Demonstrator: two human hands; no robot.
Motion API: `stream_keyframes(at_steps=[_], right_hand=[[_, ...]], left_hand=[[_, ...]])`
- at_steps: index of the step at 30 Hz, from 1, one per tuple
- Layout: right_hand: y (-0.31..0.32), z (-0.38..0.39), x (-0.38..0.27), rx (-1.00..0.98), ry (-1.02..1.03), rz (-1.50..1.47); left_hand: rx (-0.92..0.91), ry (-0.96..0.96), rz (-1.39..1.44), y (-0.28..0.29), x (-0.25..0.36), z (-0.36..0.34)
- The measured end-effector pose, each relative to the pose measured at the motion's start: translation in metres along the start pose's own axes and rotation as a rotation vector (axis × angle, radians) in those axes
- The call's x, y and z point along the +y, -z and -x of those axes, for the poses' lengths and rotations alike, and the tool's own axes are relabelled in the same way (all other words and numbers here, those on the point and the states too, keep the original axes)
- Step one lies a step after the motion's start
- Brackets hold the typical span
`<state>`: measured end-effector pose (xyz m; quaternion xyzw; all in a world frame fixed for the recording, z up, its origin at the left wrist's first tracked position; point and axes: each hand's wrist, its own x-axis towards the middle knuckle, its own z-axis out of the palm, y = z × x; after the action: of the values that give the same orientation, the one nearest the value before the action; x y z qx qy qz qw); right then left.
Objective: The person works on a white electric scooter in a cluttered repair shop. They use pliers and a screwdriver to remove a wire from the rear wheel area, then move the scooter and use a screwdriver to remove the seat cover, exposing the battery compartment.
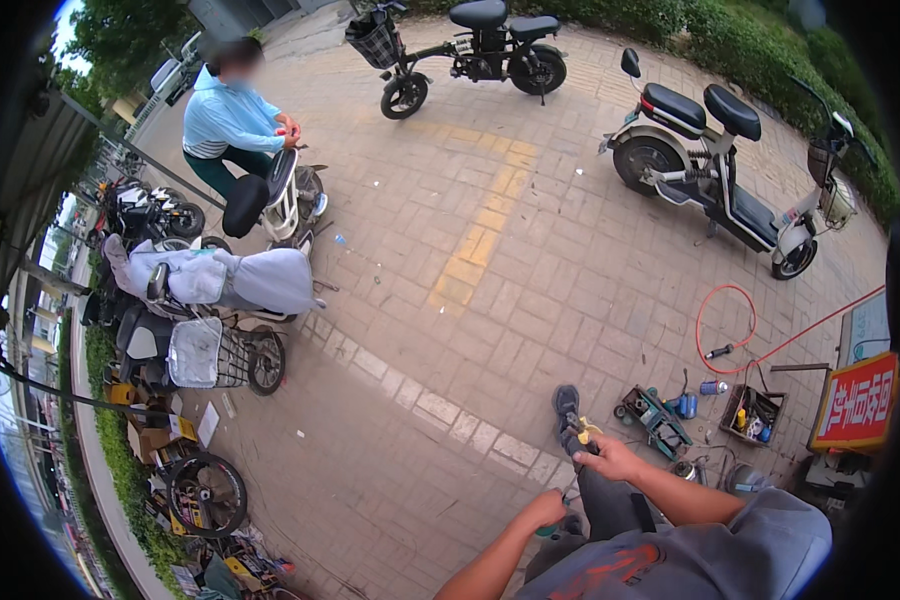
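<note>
My right hand (pixel 607 459) is closed around a small yellow object (pixel 587 433), whose kind I cannot make out. It is held over my leg, just above my dark shoe (pixel 567 402). Lower and to the left, my left hand (pixel 544 510) is curled into a grip beside my other foot. A bit of dark green shows under its fingers, too small to name. To the right of my right hand, a green tool carrier (pixel 657 420) stands on the paving, with a blue tool (pixel 684 405) beside it.
A tool crate (pixel 752 413), a spray can (pixel 712 387), a looped red air hose (pixel 727 287) and a red sign (pixel 855 403) are at right. Scooters (pixel 725 170) stand farther off. At left are a person (pixel 232 120), a covered bike (pixel 240 280) and a loose wheel (pixel 207 495).
</note>
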<state>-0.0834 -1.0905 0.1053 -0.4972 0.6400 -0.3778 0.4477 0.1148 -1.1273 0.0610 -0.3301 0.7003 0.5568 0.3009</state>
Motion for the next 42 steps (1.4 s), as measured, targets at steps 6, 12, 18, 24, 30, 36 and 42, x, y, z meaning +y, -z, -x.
stream_keyframes(at_steps=[6, 12, 18, 24, 30, 36, 42], right_hand=[[0.015, -0.226, -0.009, -0.654, 0.265, 0.349], [0.061, -0.389, -0.120, -0.526, 0.452, 0.531], [0.041, -0.595, -0.193, -0.193, 0.509, 0.205], [0.061, -0.785, -0.222, -0.618, 0.250, 0.609], [0.055, -0.952, -0.286, -0.364, 0.428, 0.348], [0.008, -1.179, -0.343, -0.544, -0.436, -0.440], [-0.037, -1.369, -0.399, -0.627, -0.448, -0.355]], left_hand=[[0.254, 0.108, -0.119, 0.234, -0.021, -0.023], [0.255, 0.117, 0.192, 0.429, 0.009, 0.038], [0.217, 0.062, 0.066, 0.597, -0.039, -0.002], [0.217, -0.094, 0.054, 0.827, -0.029, -0.036], [0.197, -0.102, 0.177, 1.023, -0.046, -0.022], [0.319, 0.038, 0.282, 1.181, -0.096, -0.048], [0.558, 0.052, 0.621, 1.306, -0.126, -0.060]])
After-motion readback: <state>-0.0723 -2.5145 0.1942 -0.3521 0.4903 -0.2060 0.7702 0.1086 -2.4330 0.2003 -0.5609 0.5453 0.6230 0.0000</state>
